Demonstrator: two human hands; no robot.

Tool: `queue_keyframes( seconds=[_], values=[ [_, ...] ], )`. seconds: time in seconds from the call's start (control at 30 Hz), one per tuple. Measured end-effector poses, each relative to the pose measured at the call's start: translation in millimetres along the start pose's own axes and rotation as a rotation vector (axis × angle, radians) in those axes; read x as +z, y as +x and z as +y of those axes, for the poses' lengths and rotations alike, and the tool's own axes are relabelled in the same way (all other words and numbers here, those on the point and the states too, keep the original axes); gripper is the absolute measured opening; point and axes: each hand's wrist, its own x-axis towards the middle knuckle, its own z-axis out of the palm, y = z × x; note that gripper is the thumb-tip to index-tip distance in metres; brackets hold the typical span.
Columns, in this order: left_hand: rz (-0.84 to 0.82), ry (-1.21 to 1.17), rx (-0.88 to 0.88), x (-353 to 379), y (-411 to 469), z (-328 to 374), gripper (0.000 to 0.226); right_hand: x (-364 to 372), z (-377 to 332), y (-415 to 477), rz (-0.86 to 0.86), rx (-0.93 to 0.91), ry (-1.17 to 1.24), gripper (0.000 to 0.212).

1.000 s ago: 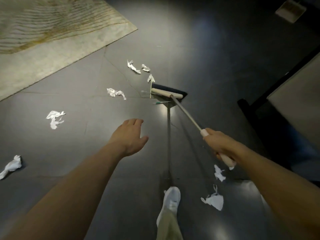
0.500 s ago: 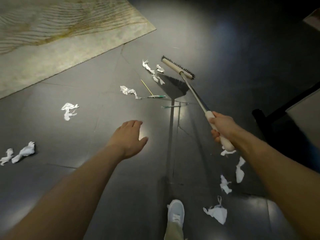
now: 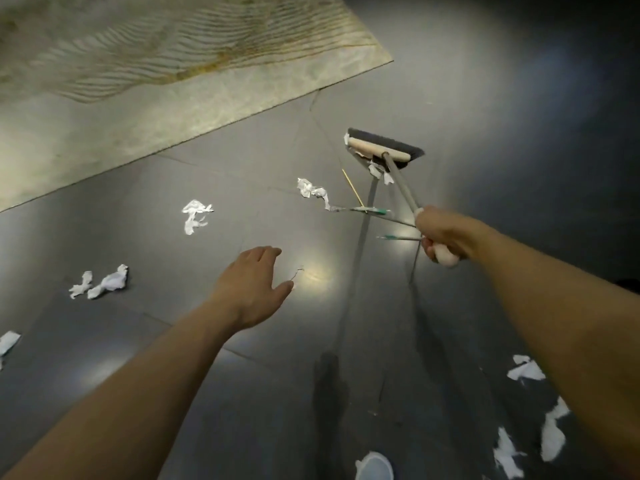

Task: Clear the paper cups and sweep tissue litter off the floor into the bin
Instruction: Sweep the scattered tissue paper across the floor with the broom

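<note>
My right hand (image 3: 445,237) grips the pale handle of a broom; its metal shaft runs up to the broom head (image 3: 381,149), which rests on the dark floor with small tissue scraps (image 3: 375,169) against it. More crumpled tissue (image 3: 311,190) lies left of the head, another piece (image 3: 194,216) farther left, and a pair of pieces (image 3: 104,284) at mid-left. Torn tissue bits (image 3: 550,434) lie by my right forearm at the lower right. My left hand (image 3: 254,285) hovers over the floor, fingers relaxed, holding nothing. No paper cups or bin are in view.
A beige patterned rug (image 3: 156,81) covers the upper left. A thin yellow stick (image 3: 351,188) and green-tipped sticks (image 3: 372,211) lie on the floor near the broom. My white shoe (image 3: 374,467) shows at the bottom edge.
The broom head has come down onto the floor behind the tissue scraps, which now sit against it. The view has shifted, so the rug and litter lie lower and more to the right.
</note>
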Motion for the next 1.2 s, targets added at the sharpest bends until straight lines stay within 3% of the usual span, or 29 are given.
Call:
queue_keyframes(
  seconds=[0.17, 0.33, 0.63, 0.77, 0.9, 1.2],
  values=[
    [-0.027, -0.023, -0.010, 4, -16, -3, 0.063, 20, 38, -35, -0.015, 0.002, -0.190, 0.045],
    [0.007, -0.050, 0.045, 13, -48, -7, 0.062, 46, 76, -83, -0.020, 0.036, -0.219, 0.049],
    [0.029, -0.023, 0.184, 54, -167, -50, 0.061, 129, 157, -248, -0.046, 0.080, -0.284, 0.054],
    [0.009, -0.006, 0.218, 70, -216, -69, 0.062, 161, 200, -311, -0.037, 0.077, -0.124, 0.045],
    [0.012, -0.013, 0.250, 76, -238, -70, 0.062, 148, 216, -330, 0.044, 0.072, 0.072, 0.044],
    [0.050, -0.024, 0.223, 63, -216, -70, 0.061, 111, 146, -283, 0.192, -0.028, 0.180, 0.039]
  ],
)
